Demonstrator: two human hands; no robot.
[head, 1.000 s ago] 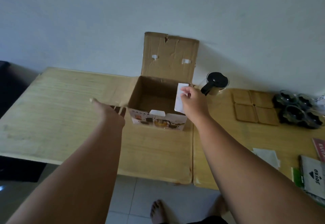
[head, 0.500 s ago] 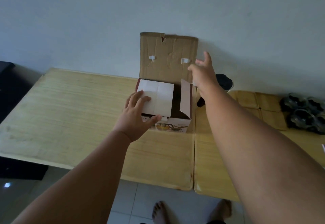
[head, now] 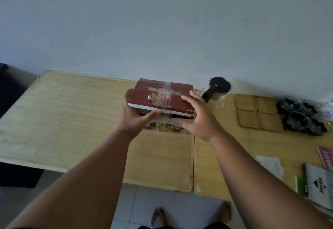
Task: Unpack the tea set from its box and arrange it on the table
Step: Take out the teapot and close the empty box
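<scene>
2 hands are on 1 thing, and we start at their tips. Our left fingers (head: pixel 128 92) curl over the left edge of the maroon, taped lid (head: pixel 162 92). The thumb lies along its front edge, so the left hand (head: pixel 133 120) grips the lid. Our right fingers (head: pixel 188 99) lie nearly straight and spread on the lid's right end, pressing it and holding nothing. The thumb of the right hand (head: pixel 200 122) sits lower, against the front, and we cannot tell whether it hooks under. Both forearms reach out from us and converge on the box (head: pixel 162 128).

That box stands at the far edge of the worktop (head: pixel 72 113), just left of the seam between its 2 boards. Its lid is almost flat, with a dark gap under the front edge. What is inside is hidden.

Along the far edge to the right are a black-lidded glass pitcher (head: pixel 219 87), 4 wooden coasters (head: pixel 259 113) and a cluster of glass cups (head: pixel 302 115). Booklets (head: pixel 317 183) lie at the near right corner.

We judge the unpacking mostly done and the lid to be the step in hand, though we cannot say whether it is closing or opening. The next move calls for even effort at both ends, so the box does not slide into the pitcher near it. After that, the pieces need setting in order.
</scene>
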